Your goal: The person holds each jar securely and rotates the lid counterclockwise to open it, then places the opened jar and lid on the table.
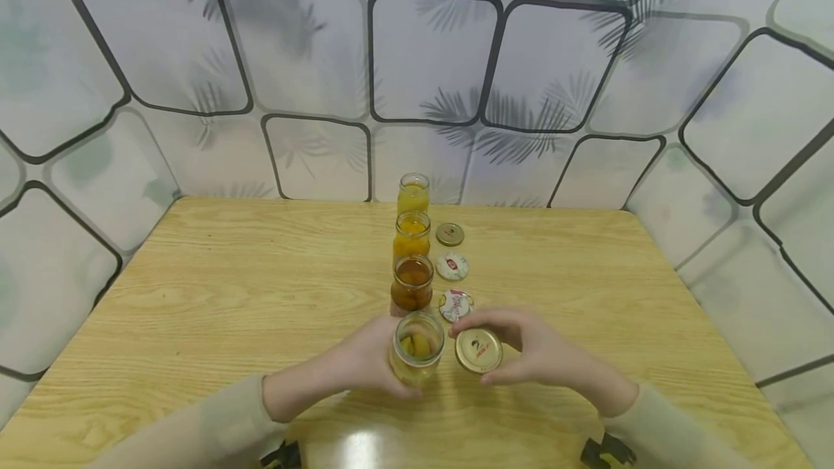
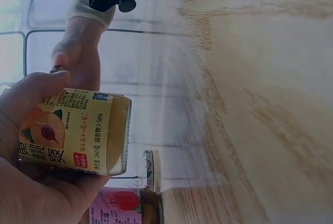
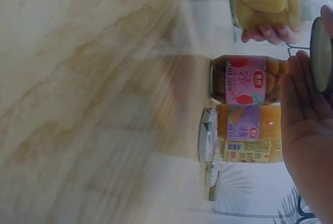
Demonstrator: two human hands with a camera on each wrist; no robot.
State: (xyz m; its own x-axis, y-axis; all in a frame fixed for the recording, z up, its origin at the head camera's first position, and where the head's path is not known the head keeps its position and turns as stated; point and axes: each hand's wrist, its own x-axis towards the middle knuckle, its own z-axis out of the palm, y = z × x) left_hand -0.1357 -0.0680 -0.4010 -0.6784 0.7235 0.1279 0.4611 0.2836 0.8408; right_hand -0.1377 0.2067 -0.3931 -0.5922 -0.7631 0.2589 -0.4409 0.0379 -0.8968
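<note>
My left hand (image 1: pixel 368 357) grips an uncapped glass jar (image 1: pixel 418 368) of yellow fruit pieces. In the left wrist view the jar's yellow label (image 2: pixel 67 130) shows a peach, and its base is off the table. Just to the right, my right hand (image 1: pixel 541 353) holds a gold lid (image 1: pixel 478 351) by its edge, top up, beside the jar's mouth and apart from it. The right wrist view shows the underside of that lid (image 3: pixel 321 55) between thumb and fingers. Directly beyond the held jar stands an open jar of brown fruit (image 1: pixel 413 286).
Behind the brown jar, an orange-filled jar (image 1: pixel 411 241) and a yellow-filled jar (image 1: pixel 413 197) stand in line, both uncapped. Along their right lie a gold lid (image 1: pixel 449 234), a white lid (image 1: pixel 452 266) and a patterned lid (image 1: pixel 455 305). A patterned wall (image 1: pixel 319 158) borders the wooden table (image 1: pixel 260 266).
</note>
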